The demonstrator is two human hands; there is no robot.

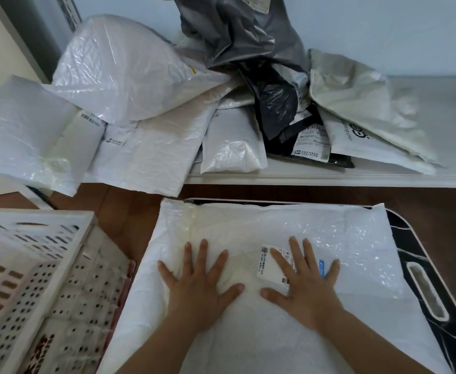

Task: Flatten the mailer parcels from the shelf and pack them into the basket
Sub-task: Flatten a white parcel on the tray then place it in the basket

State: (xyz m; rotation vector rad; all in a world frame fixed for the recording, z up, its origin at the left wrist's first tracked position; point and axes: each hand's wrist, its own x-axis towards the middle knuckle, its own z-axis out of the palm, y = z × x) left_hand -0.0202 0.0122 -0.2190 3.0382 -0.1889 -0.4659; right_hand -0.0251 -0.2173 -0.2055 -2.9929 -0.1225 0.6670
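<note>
**Both palms flat on a white mailer**

A large white mailer (262, 314) lies in the near middle of the scene, on top of a dark tray (421, 265) with a pale rim and a slot handle at its right side. The mailer covers most of the tray; only the right part and a thin strip at the far edge of the tray are visible.

The left hand (197, 287) lies flat on the left half of the mailer, fingers straight and spread wide, holding nothing. The right hand (305, 287) lies in the same way on the right half, fingers spread, and it partly covers a white shipping label (268, 263) stuck on the mailer. The two thumbs point to each other and are near but apart.

At the near left stands the white basket (40, 265), with perforated walls. Something flat seems to lie inside it, but through the holes I cannot tell what it is.

On the far side runs the white shelf (329, 176). A pile of mailer parcels rests on it: a puffed white parcel (119, 74) at the far left, flatter white ones (151, 155) that hang over the shelf edge, a grey crumpled bag (237, 31) in the far middle, a black parcel (275, 109) below it, and a pale woven mailer (361, 109) at the right.
</note>
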